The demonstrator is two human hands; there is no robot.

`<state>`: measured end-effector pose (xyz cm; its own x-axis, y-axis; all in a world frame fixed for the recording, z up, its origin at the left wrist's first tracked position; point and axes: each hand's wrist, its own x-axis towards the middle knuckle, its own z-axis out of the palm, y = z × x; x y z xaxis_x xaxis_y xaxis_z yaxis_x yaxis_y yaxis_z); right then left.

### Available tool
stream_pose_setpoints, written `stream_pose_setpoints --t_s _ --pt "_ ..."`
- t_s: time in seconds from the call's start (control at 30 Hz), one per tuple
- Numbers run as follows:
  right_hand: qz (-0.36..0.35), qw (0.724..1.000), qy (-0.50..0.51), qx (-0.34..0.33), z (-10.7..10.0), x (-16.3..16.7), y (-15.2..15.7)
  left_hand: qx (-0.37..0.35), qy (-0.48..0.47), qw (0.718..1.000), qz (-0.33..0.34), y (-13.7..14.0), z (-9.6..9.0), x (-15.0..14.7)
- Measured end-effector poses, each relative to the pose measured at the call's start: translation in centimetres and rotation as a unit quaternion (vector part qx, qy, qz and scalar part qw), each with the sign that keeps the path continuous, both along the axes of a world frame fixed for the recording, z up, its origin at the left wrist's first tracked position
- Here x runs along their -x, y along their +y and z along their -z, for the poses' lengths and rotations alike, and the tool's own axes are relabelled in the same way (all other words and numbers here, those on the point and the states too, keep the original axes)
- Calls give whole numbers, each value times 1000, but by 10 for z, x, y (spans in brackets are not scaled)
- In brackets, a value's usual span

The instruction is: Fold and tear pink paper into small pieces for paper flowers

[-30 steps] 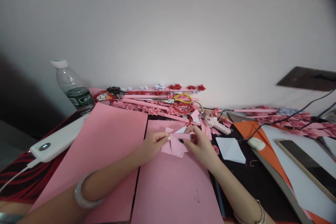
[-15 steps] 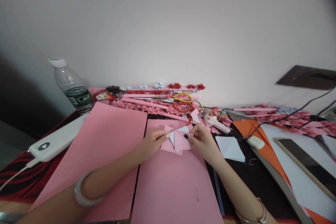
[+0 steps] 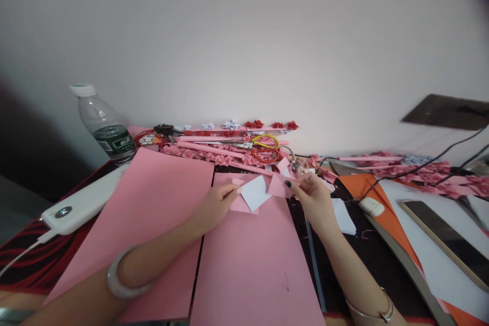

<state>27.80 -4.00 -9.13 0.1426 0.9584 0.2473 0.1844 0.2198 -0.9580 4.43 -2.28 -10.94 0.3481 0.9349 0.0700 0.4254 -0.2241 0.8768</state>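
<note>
My left hand (image 3: 218, 205) is closed, thumb and fingers pinching the left corner of a white square of paper (image 3: 254, 193). Under that square lies a pink piece of paper (image 3: 244, 210), resting on the large pink sheet (image 3: 255, 265). My right hand (image 3: 311, 196) pinches a small pink paper square (image 3: 280, 186), held just right of the white one, above the sheet's right edge. A stack of white paper squares (image 3: 344, 216) lies beside my right wrist, partly covered by it.
Behind the sheets lie paper flowers (image 3: 206, 155), rolled pink sticks (image 3: 214, 149) and yellow-handled scissors (image 3: 267, 141). On the left stand a water bottle (image 3: 110, 130) and a white power bank (image 3: 84, 201). A phone (image 3: 446, 239) and a white earbud case (image 3: 371, 207) lie right.
My right hand has moved right with the pink square, drawing it away from the papers at my left hand. The white square now shows openly.
</note>
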Motion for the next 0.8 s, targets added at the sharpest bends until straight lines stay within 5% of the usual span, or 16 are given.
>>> stream_pose_setpoints --t_s 0.17,0.37,0.6,0.8 --pt "-5 1000 12 2 -3 0 -2 -9 -3 1000 -16 1 1 0" --pt "-66 985 -158 -32 -4 17 -7 -14 -9 999 42 -4 -1 -2" --pt "-51 964 -260 -31 6 23 -9 -2 -21 995 100 -8 -2 -5" --pt "-28 967 -253 -27 8 29 -12 32 -45 991 122 -9 -3 -5"
